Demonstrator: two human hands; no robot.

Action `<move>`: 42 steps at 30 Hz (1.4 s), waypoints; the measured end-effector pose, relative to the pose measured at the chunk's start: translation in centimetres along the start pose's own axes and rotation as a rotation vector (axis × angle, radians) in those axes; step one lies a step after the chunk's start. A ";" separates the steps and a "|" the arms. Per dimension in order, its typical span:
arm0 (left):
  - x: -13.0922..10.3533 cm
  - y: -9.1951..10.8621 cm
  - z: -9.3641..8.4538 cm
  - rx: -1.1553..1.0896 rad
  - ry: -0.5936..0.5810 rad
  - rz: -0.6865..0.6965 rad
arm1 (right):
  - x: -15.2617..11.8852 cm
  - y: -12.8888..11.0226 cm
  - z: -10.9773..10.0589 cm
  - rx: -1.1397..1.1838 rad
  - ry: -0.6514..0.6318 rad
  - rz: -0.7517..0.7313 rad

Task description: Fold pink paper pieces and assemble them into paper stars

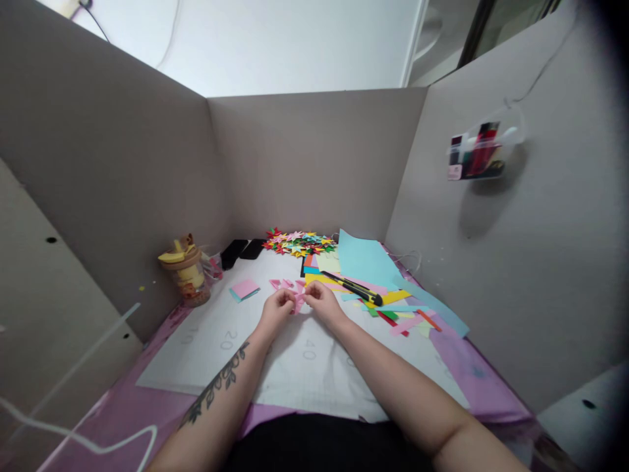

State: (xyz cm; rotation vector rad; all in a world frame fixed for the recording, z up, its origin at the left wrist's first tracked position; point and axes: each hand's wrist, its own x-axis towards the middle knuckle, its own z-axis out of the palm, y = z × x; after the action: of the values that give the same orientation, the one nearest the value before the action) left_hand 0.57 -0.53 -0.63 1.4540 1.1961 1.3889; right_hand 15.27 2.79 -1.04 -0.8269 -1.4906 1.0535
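A folded piece of pink paper (299, 301) is pinched between my two hands above the white sheet (289, 380). My left hand (278, 308) grips its left side, fingers closed. From the other side my right hand (320, 300) holds it with thumb and fingertips. Partly hidden behind the hands lie several small pink folded pieces (282, 284). To the left is a short stack of pink and blue paper squares (244, 290). A black and yellow utility knife (356, 288) rests on coloured paper just right of my right hand.
A heap of colourful folded paper stars (299, 242) lies at the back. Right of it are a large light blue sheet (368, 255) and scattered paper strips (393, 318). A yellow-lidded cup (187, 272) and two black phone-like slabs (253, 249) stand left. Grey panels (314, 157) enclose the table.
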 end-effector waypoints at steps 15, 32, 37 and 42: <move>0.3 0.4 -0.2 -0.329 0.017 -0.274 | 0.2 0.6 -0.1 -0.046 0.037 -0.027; 0.3 0.6 -0.3 -0.145 -0.034 -0.170 | 0.0 -0.2 -0.1 -0.058 0.045 -0.069; 0.2 0.4 -0.4 -0.053 -0.044 -0.060 | -0.1 -0.6 -0.1 -0.089 0.049 -0.093; 0.1 0.3 -0.6 0.076 0.030 0.068 | -0.3 -1.1 -0.1 -0.097 0.050 -0.122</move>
State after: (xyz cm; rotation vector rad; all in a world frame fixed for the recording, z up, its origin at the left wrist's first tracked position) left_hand 0.04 -0.56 -0.29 1.5447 1.2408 1.4287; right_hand 15.44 2.13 -0.10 -0.8128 -1.5392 0.8702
